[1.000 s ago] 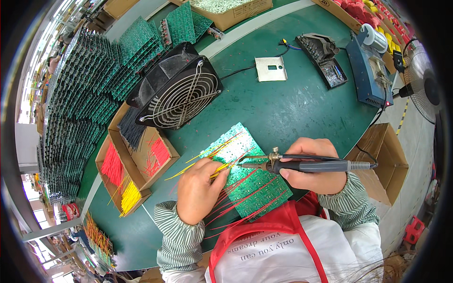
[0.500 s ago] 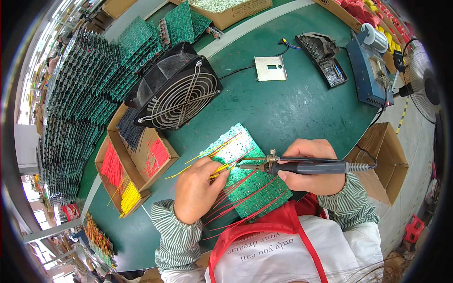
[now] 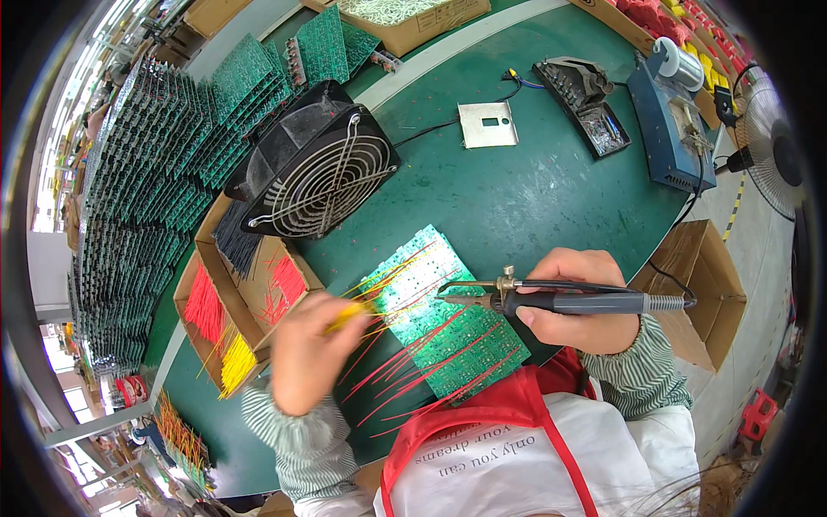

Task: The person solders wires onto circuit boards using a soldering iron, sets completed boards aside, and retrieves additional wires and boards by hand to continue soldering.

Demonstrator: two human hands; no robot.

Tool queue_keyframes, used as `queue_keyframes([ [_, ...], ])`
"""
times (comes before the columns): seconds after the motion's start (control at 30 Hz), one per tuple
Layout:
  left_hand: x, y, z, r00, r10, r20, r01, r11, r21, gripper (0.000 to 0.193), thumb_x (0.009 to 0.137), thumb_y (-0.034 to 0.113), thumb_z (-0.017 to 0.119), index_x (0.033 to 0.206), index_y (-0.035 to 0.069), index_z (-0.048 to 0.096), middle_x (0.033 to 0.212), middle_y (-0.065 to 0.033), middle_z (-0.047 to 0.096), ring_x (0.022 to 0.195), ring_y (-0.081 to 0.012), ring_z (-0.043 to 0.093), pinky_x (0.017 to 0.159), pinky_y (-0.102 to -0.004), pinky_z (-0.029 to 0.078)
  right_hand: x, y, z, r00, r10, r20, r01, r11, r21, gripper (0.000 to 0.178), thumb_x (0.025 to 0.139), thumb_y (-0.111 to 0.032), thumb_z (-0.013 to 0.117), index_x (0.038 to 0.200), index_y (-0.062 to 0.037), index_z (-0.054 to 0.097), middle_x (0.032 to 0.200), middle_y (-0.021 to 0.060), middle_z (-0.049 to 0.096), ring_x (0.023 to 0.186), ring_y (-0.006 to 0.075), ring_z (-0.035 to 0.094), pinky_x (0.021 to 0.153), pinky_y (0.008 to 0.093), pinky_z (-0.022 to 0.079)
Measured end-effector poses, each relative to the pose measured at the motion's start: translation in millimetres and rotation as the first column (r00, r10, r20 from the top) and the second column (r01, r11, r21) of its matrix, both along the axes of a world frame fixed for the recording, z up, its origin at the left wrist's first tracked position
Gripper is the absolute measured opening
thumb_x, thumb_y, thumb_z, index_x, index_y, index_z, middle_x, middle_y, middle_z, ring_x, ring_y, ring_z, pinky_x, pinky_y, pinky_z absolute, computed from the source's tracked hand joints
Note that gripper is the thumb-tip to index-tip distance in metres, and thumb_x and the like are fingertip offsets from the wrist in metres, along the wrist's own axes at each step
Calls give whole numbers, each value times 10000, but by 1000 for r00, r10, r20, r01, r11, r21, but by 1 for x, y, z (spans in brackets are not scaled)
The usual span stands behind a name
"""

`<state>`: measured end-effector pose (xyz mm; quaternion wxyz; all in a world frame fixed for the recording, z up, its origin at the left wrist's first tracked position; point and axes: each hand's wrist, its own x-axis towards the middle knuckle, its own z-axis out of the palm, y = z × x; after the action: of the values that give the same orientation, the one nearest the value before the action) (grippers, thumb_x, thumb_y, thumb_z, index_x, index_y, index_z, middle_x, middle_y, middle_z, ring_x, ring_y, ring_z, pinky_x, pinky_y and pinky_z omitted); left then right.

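Observation:
My right hand is wrapped round a soldering iron with a thin metal wire-feed tube along its top. The iron's tip hovers over or touches the middle of a green circuit board; I cannot tell which. Red wires and yellow wires stick out of the board toward the left. Smeared by motion, my left hand is off the board's left side, pinching several yellow wires. It is close to a cardboard box with compartments of red, yellow and black wires.
Behind the box stands a black fan with a wire guard. Stacked circuit boards rise at the left. A blue soldering station with a solder spool is at the far right, near an open tool case and a white plate.
My left hand has moved left from the board toward the wire box, with yellow wires between its fingers. The right hand and iron have barely shifted.

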<state>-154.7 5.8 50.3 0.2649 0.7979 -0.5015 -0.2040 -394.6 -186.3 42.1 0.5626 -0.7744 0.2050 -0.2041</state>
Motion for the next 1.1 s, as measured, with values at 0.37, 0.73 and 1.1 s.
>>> queue_keyframes([
  [0.37,-44,-30,-2,994,-43,97,48,998,-50,143,790,142,687,848,17,648,787,-125,607,699,-312,606,611,-380,472,-7,-5,-1,999,-48,18,47,998,31,158,720,-96,723,799,-9,617,616,27,602,543,77,560,507,235,445],
  [0.73,-42,-44,-24,996,-83,24,84,996,-36,162,797,147,677,853,-2,649,802,-128,616,726,-313,609,638,-381,477,-4,-7,-7,999,-30,32,29,999,40,162,723,-97,729,805,-11,619,617,18,593,557,66,554,505,232,440],
  [1.1,-40,-43,-19,997,-73,32,75,996,-52,152,777,112,699,855,-9,653,776,-126,609,673,-283,598,604,-347,468,-7,-10,0,999,-43,24,42,999,32,160,719,-91,724,796,-2,615,611,25,595,542,69,556,495,229,435],
])
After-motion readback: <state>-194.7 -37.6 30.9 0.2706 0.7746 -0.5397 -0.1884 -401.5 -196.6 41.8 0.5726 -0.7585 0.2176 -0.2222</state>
